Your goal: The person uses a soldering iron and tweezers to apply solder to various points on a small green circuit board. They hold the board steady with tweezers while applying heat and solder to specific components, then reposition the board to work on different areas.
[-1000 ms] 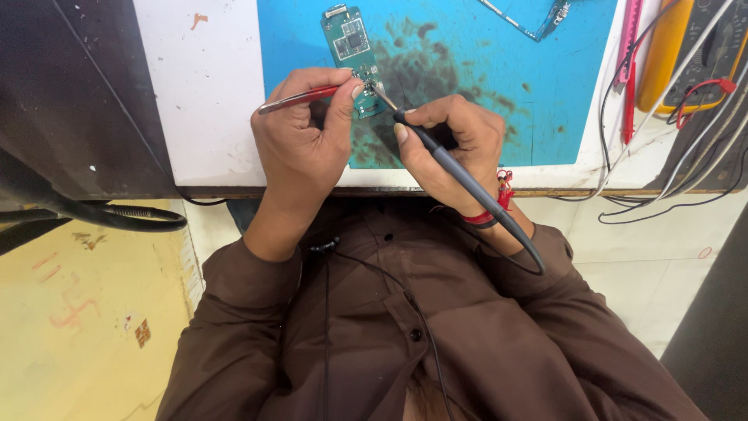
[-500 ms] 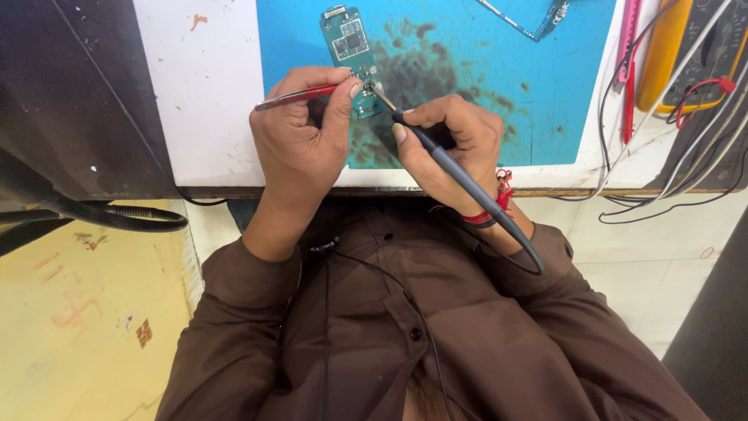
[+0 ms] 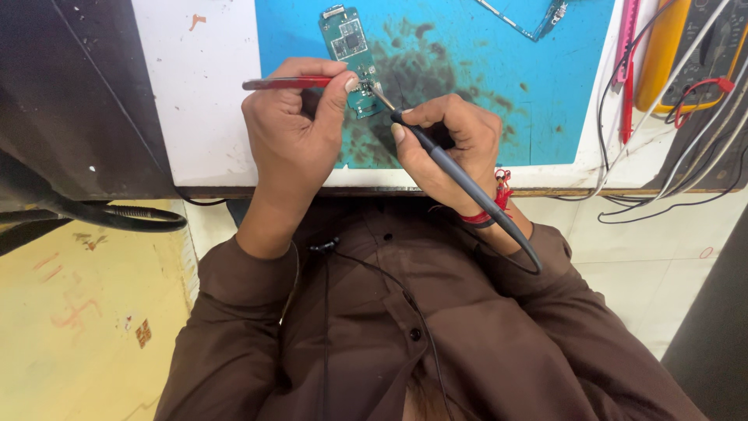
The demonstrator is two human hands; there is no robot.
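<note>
The circuit board (image 3: 349,54) lies on the mat (image 3: 499,93), left hand (image 3: 292,136) left of right hand (image 3: 452,144).

At the top centre of the frame, a green circuit board (image 3: 352,58) is lying on a blue work mat (image 3: 499,86) stained with dark smudges. The left hand (image 3: 294,132) is gripping red-handled tweezers (image 3: 290,82) between thumb and fingers, the handle pointing toward the left of the frame and the tip reaching the board's lower end. The right hand (image 3: 452,148) is holding a dark soldering iron (image 3: 460,175) like a pen, its metal tip touching the same lower end of the board. A red thread bracelet (image 3: 492,204) is circling the right wrist. At the upper right, a yellow multimeter (image 3: 662,54) and tangled leads (image 3: 686,156) are lying beside the mat.
</note>
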